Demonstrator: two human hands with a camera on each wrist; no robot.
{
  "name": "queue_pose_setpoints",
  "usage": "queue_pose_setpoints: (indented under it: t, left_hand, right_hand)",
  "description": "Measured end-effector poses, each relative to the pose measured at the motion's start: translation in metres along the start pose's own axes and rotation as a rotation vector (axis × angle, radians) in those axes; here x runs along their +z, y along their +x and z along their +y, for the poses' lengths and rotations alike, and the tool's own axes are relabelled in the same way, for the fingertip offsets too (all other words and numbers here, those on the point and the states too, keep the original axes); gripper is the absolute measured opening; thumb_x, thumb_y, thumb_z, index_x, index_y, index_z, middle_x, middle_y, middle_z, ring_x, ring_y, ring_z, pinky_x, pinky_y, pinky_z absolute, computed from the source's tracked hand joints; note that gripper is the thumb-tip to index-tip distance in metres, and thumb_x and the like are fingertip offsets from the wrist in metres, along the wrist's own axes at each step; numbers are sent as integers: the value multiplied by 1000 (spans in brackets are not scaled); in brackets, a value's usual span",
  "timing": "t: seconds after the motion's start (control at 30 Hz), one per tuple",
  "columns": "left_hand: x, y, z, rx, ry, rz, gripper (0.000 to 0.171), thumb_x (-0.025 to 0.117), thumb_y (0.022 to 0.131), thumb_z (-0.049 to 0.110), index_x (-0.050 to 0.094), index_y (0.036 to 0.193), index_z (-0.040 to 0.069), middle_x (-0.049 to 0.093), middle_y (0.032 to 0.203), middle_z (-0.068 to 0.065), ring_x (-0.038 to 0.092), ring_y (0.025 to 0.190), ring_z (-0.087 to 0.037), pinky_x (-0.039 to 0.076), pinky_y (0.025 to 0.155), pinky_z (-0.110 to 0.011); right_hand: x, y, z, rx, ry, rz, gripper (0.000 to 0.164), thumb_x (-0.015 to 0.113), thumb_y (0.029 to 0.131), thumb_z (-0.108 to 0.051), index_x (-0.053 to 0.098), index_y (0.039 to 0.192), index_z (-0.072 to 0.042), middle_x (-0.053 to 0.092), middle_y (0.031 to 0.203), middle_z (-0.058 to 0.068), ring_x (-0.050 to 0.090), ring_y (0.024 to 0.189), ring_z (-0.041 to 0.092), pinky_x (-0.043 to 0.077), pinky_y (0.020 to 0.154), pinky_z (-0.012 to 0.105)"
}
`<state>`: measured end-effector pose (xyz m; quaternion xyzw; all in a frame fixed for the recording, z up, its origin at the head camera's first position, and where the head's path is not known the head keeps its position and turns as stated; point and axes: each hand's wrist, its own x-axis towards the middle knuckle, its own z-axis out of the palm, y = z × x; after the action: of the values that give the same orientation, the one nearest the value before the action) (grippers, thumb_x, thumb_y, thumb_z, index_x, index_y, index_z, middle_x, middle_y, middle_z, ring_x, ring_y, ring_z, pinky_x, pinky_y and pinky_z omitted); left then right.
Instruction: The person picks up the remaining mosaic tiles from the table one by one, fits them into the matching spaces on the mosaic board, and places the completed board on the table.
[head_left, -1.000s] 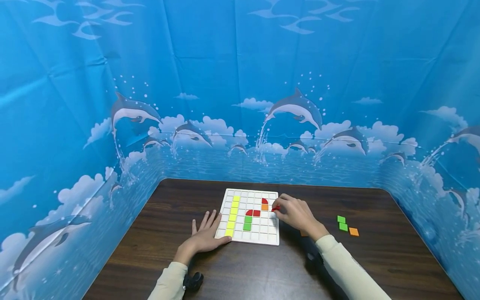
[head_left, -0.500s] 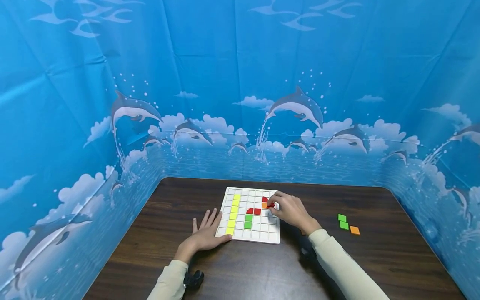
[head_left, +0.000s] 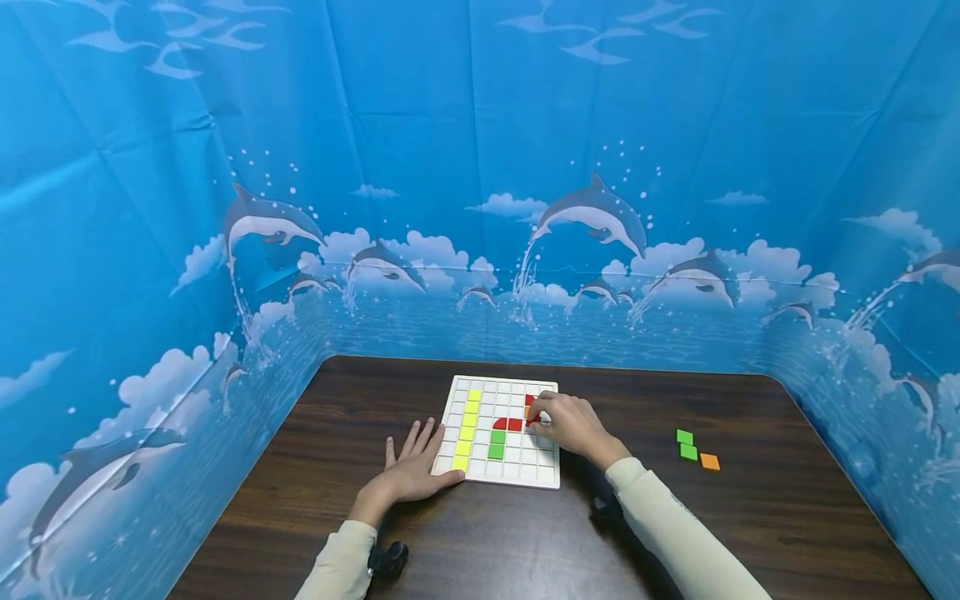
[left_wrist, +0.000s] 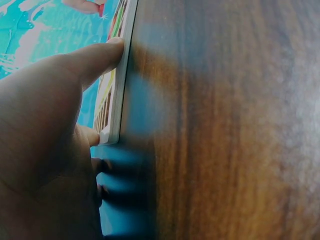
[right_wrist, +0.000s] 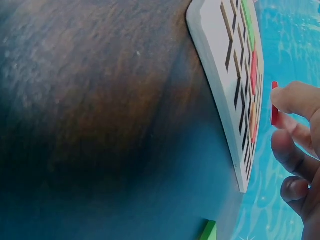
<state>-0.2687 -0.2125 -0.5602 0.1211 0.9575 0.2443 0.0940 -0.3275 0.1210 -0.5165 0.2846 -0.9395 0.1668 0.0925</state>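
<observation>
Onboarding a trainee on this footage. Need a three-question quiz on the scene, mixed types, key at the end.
1. What colour is the piece that the right hand pinches? A) green B) red C) yellow
2. True or false: the left hand is lifted clear of the board.
3. In the head view, how many green tiles lie loose on the table?

Key: 1. B, red. 2. False, it touches the board. 3. Two.
</observation>
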Motion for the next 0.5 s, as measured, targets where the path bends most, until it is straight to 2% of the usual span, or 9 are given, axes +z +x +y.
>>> queue_pose_setpoints:
  t: [0.3,0.5]
  left_hand:
    - [3,2,-1,-49,56,-10,113,56,90,85,16,173,20,5,182,-8,-3,169,-35,-12,124,-76]
    - [3,2,-1,-39,49,-5,113,54,90,87,17,173,20,5,182,-9,-3,168,-37,-13,123,-78]
  right_hand:
    - [6,2,-2,-16,25,-45,7,85,93,-24,83,99,-23,78,111,-3,53,68,6,36,51,24]
    - [11,2,-1,-41,-5,-49,7,85,93,-20,84,100,-22,78,113,-2,54,68,5,39,53,22]
